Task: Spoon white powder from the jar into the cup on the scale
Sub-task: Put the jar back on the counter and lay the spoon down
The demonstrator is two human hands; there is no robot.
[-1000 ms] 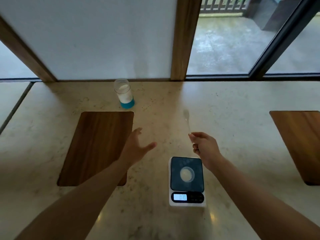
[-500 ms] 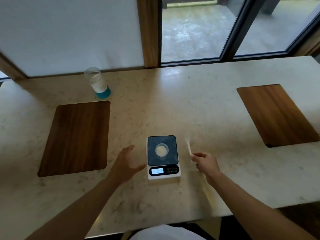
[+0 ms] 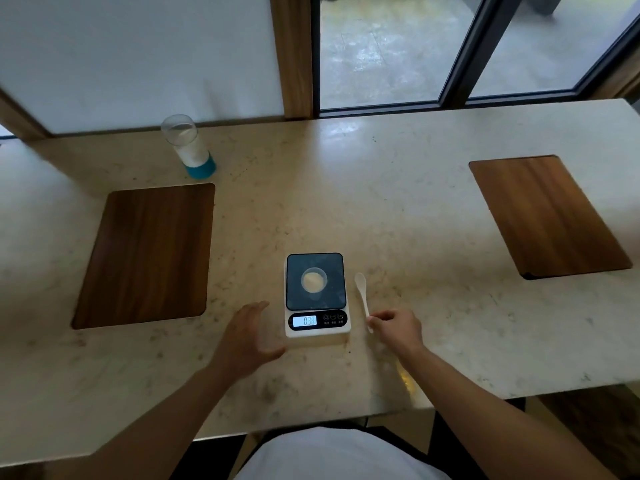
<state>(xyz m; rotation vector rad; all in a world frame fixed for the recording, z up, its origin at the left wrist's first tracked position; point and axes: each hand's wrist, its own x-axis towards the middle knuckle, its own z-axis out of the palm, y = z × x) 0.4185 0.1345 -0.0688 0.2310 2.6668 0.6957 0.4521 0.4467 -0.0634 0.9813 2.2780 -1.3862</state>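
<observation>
A small clear cup (image 3: pixel 314 280) with white powder in it sits on the dark platform of a white digital scale (image 3: pixel 316 294), whose display is lit. A white plastic spoon (image 3: pixel 362 296) lies on the counter just right of the scale, bowl pointing away from me. My right hand (image 3: pixel 394 326) pinches the near end of its handle. My left hand (image 3: pixel 246 337) hovers open just left of the scale, fingers spread, holding nothing. The clear jar (image 3: pixel 188 145) with white powder and a blue base stands far back on the left, near the wall.
The stone counter (image 3: pixel 398 209) has two inset wooden panels, one at the left (image 3: pixel 145 254) and one at the right (image 3: pixel 547 216). A wall and a window with a wooden post run behind it. The counter's front edge lies close to my body.
My view has pulled back and down. My right hand has brought the spoon from mid-air down onto the counter beside the scale. My left hand has drawn back toward the scale's left side.
</observation>
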